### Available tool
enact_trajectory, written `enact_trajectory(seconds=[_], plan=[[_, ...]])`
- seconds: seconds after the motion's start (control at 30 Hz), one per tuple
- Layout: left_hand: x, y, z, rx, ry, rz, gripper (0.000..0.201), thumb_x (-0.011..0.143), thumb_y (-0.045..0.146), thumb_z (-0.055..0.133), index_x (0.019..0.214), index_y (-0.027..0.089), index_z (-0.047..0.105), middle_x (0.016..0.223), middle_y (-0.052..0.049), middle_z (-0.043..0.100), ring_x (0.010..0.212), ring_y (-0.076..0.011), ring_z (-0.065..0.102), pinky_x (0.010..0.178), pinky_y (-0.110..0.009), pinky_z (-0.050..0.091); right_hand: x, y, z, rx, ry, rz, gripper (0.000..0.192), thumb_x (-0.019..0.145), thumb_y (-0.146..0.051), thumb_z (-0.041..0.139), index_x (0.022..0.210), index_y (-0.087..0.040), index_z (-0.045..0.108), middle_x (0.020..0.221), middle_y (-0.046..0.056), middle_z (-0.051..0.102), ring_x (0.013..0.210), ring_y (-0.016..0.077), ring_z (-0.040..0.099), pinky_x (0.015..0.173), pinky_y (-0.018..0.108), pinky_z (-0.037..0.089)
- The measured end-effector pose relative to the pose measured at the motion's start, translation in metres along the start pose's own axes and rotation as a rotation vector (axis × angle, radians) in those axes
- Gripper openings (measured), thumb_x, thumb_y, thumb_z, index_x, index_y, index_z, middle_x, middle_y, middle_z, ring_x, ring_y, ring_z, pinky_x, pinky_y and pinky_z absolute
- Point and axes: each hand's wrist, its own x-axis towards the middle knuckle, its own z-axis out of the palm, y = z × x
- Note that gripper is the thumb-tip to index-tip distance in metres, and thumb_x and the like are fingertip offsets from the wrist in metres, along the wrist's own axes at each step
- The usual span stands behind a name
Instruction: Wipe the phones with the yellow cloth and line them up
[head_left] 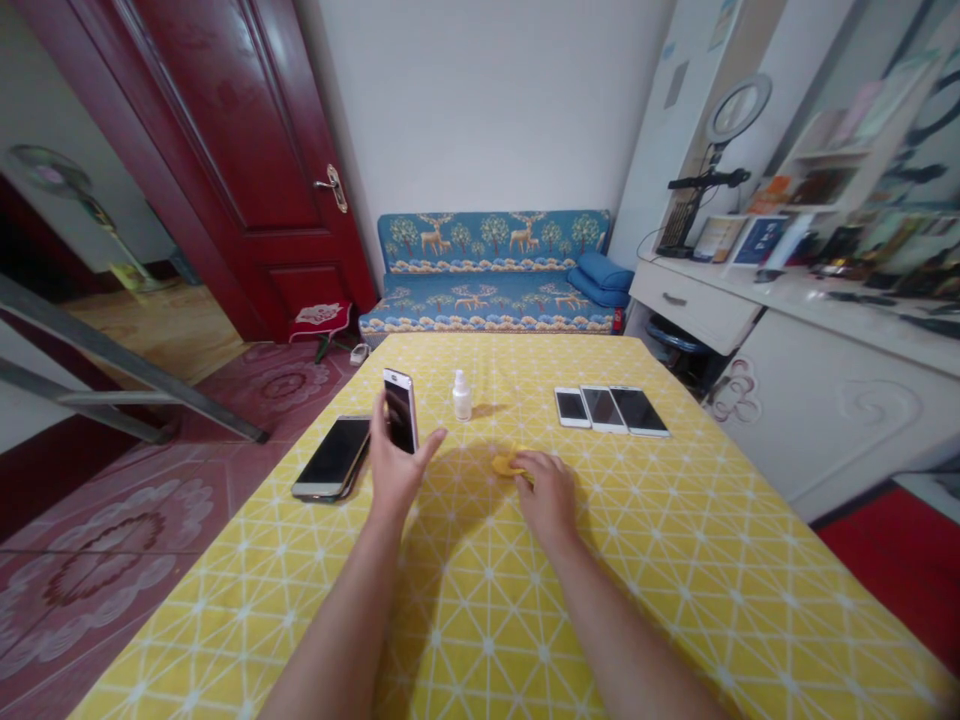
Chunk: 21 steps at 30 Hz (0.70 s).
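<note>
In my left hand (pixel 395 468) a smartphone (pixel 401 412) stands nearly upright, its dark screen turned to the right. The fingers are behind it and the thumb sticks out to the right. My right hand (pixel 547 492) pinches a small yellow cloth (pixel 507 463) on the table. Beyond and between the hands stands a small white spray bottle (pixel 461 398). To the left of my left hand, a large smartphone (pixel 334 455) lies face up on top of another. Farther right, three phones (pixel 603 409) lie side by side, screens up.
All of this is on a table with a yellow patterned cloth (pixel 487 620). Past its far edge is a blue sofa (pixel 484 290). A white cabinet (pixel 825 400) with a ring light (pixel 739 108) stands right. On the left are a metal ladder (pixel 112 350) and a red stool (pixel 320 320).
</note>
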Motion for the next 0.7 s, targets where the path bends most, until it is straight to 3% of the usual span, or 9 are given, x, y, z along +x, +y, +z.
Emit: enact_trajectory(seconds=[0.07,0.17,0.27,0.37,0.47,0.6,0.7], plan=[[-0.013,0.007,0.017,-0.38,-0.237,-0.176,0.084,0.06,0.053,0.078,0.131,0.022,0.046,0.106,-0.005,0.056,0.081,-0.0148,0.055,0.072,-0.025,0.046,0.0,0.0,0.0,0.08,0.041,0.024,0.024,0.068,-0.008,0.057,0.077,-0.025,0.071,0.094,0.003,0.072,0.096,0.0247,0.058,0.091,0.039,0.041],[-0.033,0.016,0.039,-0.87,-0.548,-0.537,0.069,0.063,0.071,0.067,0.105,0.016,0.061,0.089,-0.004,0.056,0.061,-0.0073,0.045,0.05,-0.018,0.039,0.001,0.003,0.0,0.168,0.148,0.101,0.017,0.078,-0.02,0.052,0.084,-0.022,0.068,0.09,0.005,0.071,0.088,0.0233,0.061,0.084,0.037,0.045],[-0.044,0.018,0.051,-1.092,-0.732,-0.812,0.075,0.065,0.082,0.052,0.096,0.014,0.062,0.08,-0.004,0.055,0.055,-0.0063,0.043,0.042,-0.016,0.035,0.005,0.011,-0.003,0.271,0.307,0.214,0.027,0.086,-0.035,0.046,0.096,-0.018,0.063,0.093,0.008,0.069,0.086,0.0224,0.062,0.078,0.036,0.048],[-0.046,0.014,0.054,-1.073,-0.728,-0.915,0.071,0.07,0.079,0.049,0.094,0.013,0.062,0.076,-0.004,0.057,0.051,-0.0054,0.044,0.038,-0.015,0.034,0.008,0.02,-0.006,0.366,0.434,0.312,0.035,0.085,-0.045,0.047,0.099,-0.016,0.061,0.094,0.009,0.068,0.083,0.0211,0.062,0.072,0.032,0.049],[-0.045,0.009,0.053,-0.974,-0.644,-0.923,0.055,0.071,0.064,0.066,0.093,0.013,0.063,0.074,-0.001,0.06,0.048,-0.0039,0.046,0.038,-0.014,0.034,0.01,0.024,-0.007,0.441,0.5,0.373,0.039,0.082,-0.049,0.051,0.1,-0.016,0.06,0.095,0.008,0.067,0.081,0.0198,0.062,0.069,0.03,0.048],[-0.047,0.007,0.051,-0.978,-0.639,-0.81,0.044,0.067,0.027,0.082,0.106,0.016,0.065,0.087,-0.004,0.071,0.067,-0.012,0.065,0.061,-0.02,0.05,0.009,0.023,-0.007,0.495,0.518,0.404,0.038,0.08,-0.049,0.054,0.098,-0.016,0.061,0.093,0.007,0.066,0.082,0.0202,0.061,0.069,0.03,0.047],[-0.049,0.002,0.052,-1.021,-0.716,-0.856,0.033,0.072,0.02,0.076,0.102,0.013,0.067,0.09,-0.008,0.073,0.078,-0.019,0.069,0.075,-0.03,0.054,0.009,0.022,-0.007,0.515,0.511,0.401,0.037,0.079,-0.048,0.056,0.098,-0.016,0.062,0.092,0.006,0.066,0.082,0.0205,0.061,0.07,0.031,0.047]])
